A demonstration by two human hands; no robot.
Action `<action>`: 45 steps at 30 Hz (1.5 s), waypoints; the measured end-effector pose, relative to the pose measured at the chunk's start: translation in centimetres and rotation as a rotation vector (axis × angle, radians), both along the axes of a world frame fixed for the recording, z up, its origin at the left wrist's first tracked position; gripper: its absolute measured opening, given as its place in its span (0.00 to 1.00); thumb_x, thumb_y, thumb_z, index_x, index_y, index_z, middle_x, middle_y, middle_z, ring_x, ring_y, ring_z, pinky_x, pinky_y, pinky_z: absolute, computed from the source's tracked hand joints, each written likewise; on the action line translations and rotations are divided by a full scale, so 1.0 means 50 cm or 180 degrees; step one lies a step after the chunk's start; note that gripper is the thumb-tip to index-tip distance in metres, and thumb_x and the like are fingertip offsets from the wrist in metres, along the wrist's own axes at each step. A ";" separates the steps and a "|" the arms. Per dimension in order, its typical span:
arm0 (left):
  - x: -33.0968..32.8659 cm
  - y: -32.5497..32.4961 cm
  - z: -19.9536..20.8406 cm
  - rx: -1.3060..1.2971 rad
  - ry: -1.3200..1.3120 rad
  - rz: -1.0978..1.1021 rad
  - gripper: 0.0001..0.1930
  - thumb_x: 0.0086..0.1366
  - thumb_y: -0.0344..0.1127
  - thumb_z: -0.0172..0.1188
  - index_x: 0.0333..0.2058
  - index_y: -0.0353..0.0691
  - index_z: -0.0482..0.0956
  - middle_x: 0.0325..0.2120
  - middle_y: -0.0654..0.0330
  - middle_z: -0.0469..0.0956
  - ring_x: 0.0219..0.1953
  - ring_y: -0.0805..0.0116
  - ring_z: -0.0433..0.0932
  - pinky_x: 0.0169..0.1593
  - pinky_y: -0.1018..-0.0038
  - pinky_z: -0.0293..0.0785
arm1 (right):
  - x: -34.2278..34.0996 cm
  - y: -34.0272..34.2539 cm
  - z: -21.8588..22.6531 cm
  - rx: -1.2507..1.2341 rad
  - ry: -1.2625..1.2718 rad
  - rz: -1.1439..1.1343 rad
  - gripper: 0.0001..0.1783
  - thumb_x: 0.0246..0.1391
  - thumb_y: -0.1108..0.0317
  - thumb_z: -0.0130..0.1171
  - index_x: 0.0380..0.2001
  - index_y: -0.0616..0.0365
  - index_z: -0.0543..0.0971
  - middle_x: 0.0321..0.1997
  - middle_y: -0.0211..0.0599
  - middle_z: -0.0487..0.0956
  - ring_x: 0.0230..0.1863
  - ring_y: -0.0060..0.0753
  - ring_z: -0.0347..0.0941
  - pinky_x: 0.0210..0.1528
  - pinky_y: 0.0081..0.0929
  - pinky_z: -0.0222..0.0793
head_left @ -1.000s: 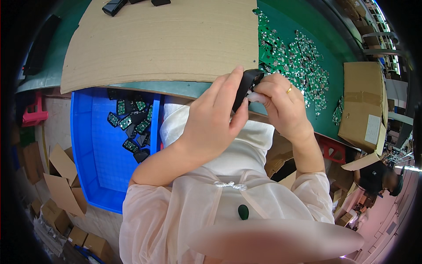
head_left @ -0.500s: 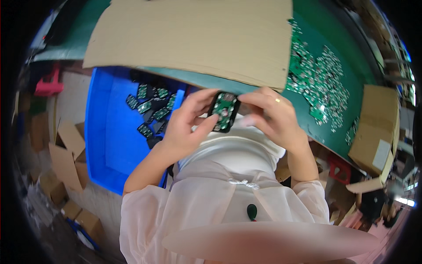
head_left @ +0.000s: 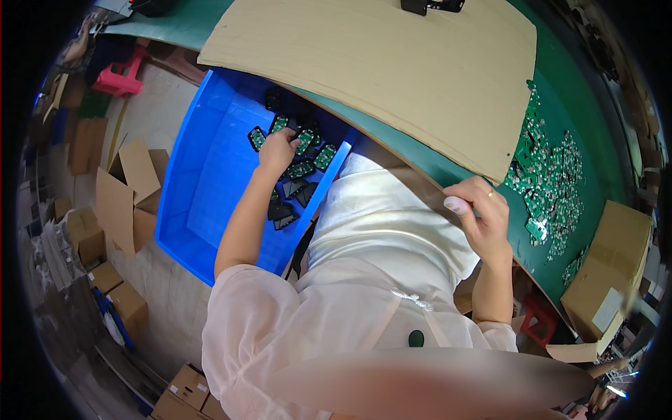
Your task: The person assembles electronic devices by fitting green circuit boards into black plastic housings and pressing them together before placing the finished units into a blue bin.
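Note:
My left hand (head_left: pixel 278 151) reaches into the blue bin (head_left: pixel 183 150), fingers closed at the edge of a black case with a green circuit board (head_left: pixel 305 141). Whether that case is lifted or rests on the pile is hard to see. Around it lie several more such cases, some board side up like this case (head_left: pixel 324 157), others showing dark faces. At the front edge of the green table, beside the cardboard sheet, my right hand (head_left: pixel 483 213) is curled, thumb against the fingers, with nothing visible in it.
A big cardboard sheet (head_left: pixel 378 77) covers part of the green table (head_left: pixel 521 231), with black parts (head_left: pixel 430 5) on its far side. Many loose circuit boards (head_left: pixel 549 185) are heaped at right, near an open carton (head_left: pixel 605 269). Another carton (head_left: pixel 129 196) stands on the floor left of the bin.
My left hand has carried a black case with its green board from in front of me leftward into the bin. My right hand has let go of it and moved right, to the table edge.

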State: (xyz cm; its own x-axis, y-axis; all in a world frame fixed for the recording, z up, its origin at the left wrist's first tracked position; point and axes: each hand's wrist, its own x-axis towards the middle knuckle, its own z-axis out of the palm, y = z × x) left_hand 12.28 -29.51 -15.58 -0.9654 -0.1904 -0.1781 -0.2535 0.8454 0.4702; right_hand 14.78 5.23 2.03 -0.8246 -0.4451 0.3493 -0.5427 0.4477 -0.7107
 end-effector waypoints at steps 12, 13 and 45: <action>-0.297 0.106 0.355 0.0931 0.2313 -0.0558 0.20 0.59 0.42 0.56 0.45 0.33 0.72 0.39 0.51 0.75 0.44 0.63 0.73 0.43 0.72 0.72 | 0.009 0.015 -0.009 -0.0044 -0.0065 -0.0287 0.05 0.43 0.71 0.62 0.24 0.59 0.76 0.20 0.34 0.73 0.19 0.30 0.69 0.20 0.23 0.62; -0.363 0.102 0.326 0.0243 0.2734 -0.0615 0.24 0.57 0.45 0.58 0.48 0.33 0.70 0.42 0.48 0.74 0.50 0.59 0.70 0.48 0.68 0.70 | 0.011 0.015 -0.006 -0.0048 -0.0020 -0.0300 0.05 0.43 0.71 0.62 0.24 0.59 0.76 0.20 0.34 0.73 0.19 0.30 0.69 0.20 0.23 0.62; -0.158 0.521 0.372 0.1985 0.1629 -0.2792 0.25 0.48 0.20 0.60 0.47 0.37 0.67 0.36 0.51 0.69 0.35 0.62 0.73 0.31 0.73 0.71 | -0.071 0.120 0.047 -0.2308 0.0159 -0.1853 0.10 0.51 0.73 0.56 0.38 0.62 0.71 0.34 0.31 0.72 0.34 0.20 0.68 0.38 0.18 0.66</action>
State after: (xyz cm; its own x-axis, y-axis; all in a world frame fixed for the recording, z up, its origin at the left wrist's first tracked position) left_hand 4.40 -3.48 3.01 -0.7089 0.5529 0.4380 0.6336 0.2263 0.7398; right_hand 11.25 11.25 4.38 -0.8259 0.3748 0.4212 -0.4095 0.1147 -0.9051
